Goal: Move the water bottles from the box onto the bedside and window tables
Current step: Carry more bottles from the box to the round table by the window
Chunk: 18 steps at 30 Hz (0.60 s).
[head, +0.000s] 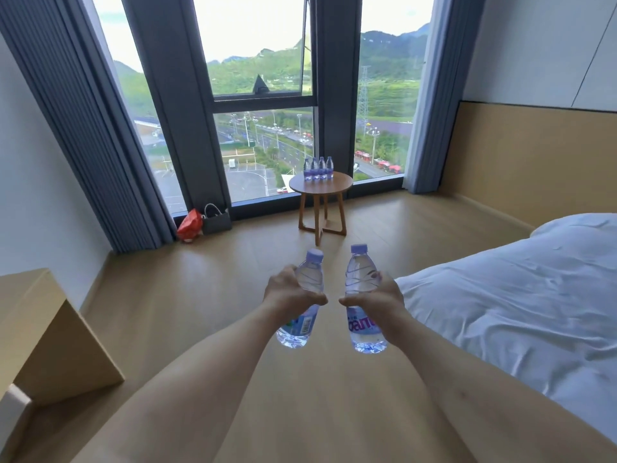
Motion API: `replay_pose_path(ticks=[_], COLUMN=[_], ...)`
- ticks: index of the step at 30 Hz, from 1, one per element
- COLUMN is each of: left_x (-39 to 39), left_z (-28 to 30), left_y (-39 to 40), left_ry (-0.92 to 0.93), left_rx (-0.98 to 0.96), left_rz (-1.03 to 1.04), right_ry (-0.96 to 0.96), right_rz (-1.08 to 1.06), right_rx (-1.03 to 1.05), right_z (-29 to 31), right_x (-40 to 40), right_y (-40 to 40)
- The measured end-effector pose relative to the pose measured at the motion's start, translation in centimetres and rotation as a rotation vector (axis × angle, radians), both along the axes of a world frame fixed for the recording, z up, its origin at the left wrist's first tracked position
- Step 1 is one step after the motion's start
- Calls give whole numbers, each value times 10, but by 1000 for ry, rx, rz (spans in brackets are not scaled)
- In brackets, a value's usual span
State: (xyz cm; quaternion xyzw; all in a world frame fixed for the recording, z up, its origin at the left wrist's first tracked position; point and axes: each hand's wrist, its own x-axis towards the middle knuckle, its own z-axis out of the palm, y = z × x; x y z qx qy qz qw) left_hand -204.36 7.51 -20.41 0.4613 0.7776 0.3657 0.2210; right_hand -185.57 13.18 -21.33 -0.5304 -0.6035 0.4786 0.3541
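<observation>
Left hand (pixel 287 289) grips bottle (pixel 302 305) | right hand (pixel 380 300) grips second bottle (pixel 362 295)

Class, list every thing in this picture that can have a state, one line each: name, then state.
Left hand: closed around the left bottle, held off the floor.
Right hand: closed around the right bottle, held off the floor.
Both held bottles: capped, full, tilted slightly away.
Four bottles: upright, capped, in a row on the round table.
Curtains: drawn open.
Bed: made, white cover rumpled.
</observation>
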Motion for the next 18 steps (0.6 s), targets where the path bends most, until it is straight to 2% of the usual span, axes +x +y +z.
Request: replay_pose_path(ticks=[9, 18], left_x=[-70, -132], left_z=[34, 21], left_y=[180, 336], left_ry=[14, 24], left_rx=[35, 7], left_rz=[94, 106], right_ry=[28, 93], right_rz=[58, 63], right_rx=[-31, -105], right_z=[32, 24], right_x=[-65, -133], right_y=[187, 335])
